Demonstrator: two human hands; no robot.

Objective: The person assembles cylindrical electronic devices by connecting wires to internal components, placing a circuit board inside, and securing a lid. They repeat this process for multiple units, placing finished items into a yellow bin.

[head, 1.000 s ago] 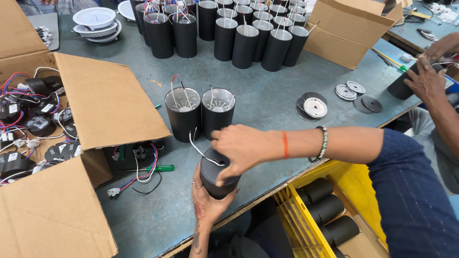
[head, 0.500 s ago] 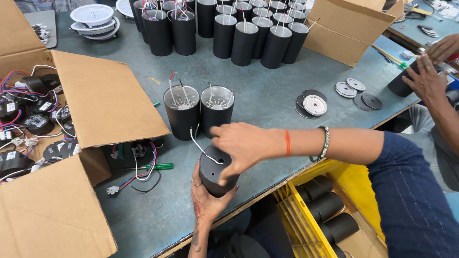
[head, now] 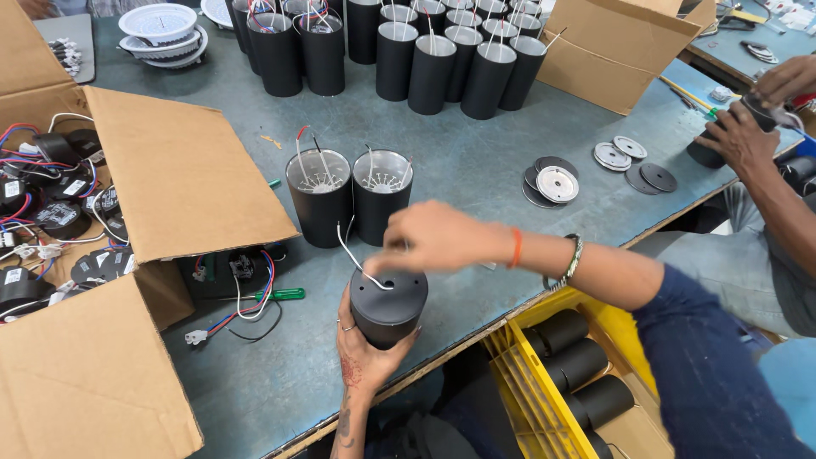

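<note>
Left hand: my left hand [head: 367, 344] cupped the black housing [head: 388, 304] at the table [head: 476, 183] edge.
Right hand: my right hand [head: 438, 238] pinched its white wire [head: 353, 259], seemingly.
Progress: two open housings [head: 350, 195] beyond waited uncapped.

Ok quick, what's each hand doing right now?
Left hand: closed around the black cylinder housing from below.
Right hand: pinching the white wire above it.
</note>
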